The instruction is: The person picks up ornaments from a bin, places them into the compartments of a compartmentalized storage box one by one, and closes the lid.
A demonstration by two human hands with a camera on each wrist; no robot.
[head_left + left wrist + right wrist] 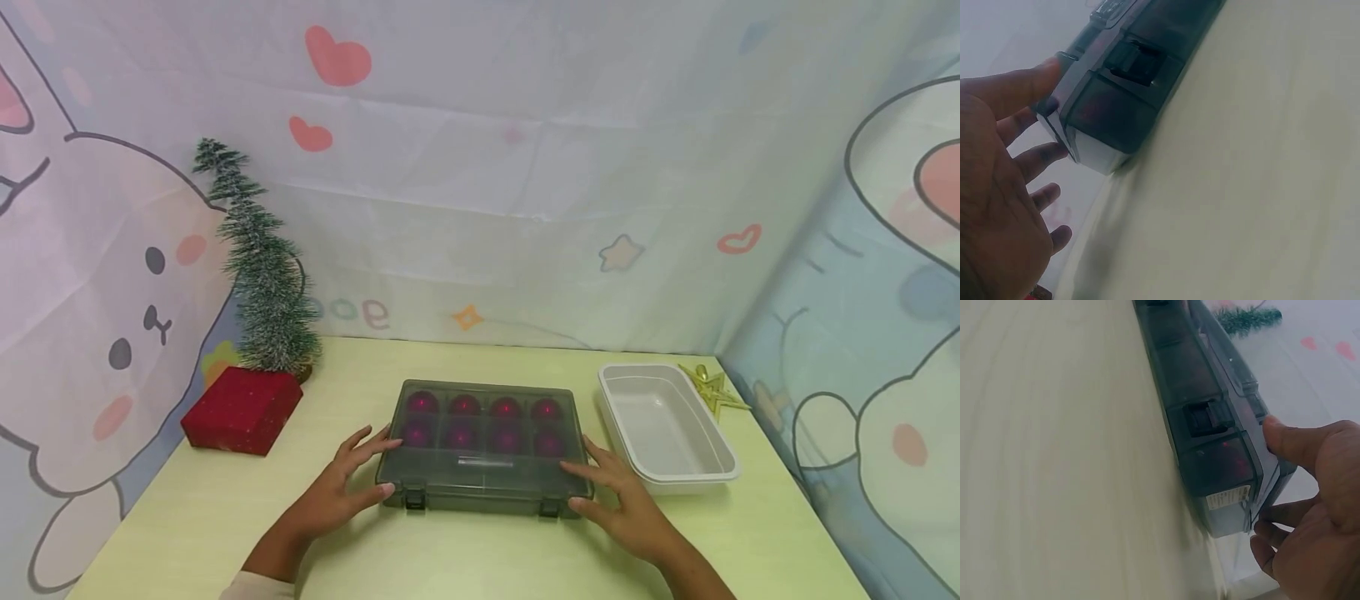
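Note:
A grey see-through compartment box (483, 482) with its lid down lies on the table, latches toward me. Purple-red balls (506, 408) show through the lid in two rows. At the left end, my left hand (333, 496) has its fingers spread, with thumb and forefinger touching the box's edge. My right hand (626, 508) lies at the other end; its thumb and forefinger touch the lid. Black latches show close up, one latch (1137, 62) in the left wrist view and another latch (1208, 417) with a paper label (1227, 497) nearby in the right wrist view.
Right of the box stands a white plastic tub (675, 433), with a gold star ornament (712, 392) behind its far right corner. At the back left, a small frosted tree (273, 300) leans beside a red block (243, 410). A printed cloth (465, 183) hangs behind the table.

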